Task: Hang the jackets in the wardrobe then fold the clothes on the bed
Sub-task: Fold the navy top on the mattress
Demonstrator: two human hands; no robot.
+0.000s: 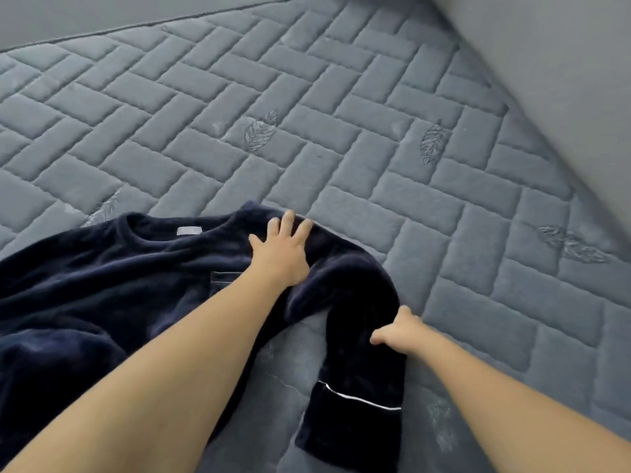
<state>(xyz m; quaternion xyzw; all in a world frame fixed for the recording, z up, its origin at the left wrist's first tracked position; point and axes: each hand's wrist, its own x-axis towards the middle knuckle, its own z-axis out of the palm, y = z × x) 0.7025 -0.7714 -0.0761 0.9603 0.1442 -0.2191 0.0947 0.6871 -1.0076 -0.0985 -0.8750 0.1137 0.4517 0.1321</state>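
Note:
A dark navy fleece top (pixel 102 285) lies spread on the grey quilted bed (pixel 307 114), its round neckline and white label facing up. My left hand (pixel 281 249) rests flat on the top's right shoulder, fingers spread. The right sleeve (pixel 358 370) bends down toward me and ends in a cuff with a thin white stripe. My right hand (pixel 397 331) pinches the outer edge of that sleeve about halfway along. The lower left part of the top runs out of the frame.
A grey wall or headboard (pixel 546 80) rises along the bed's right side, and another grey surface (pixel 68 15) borders the far edge. Leaf patterns are stitched into the bed cover.

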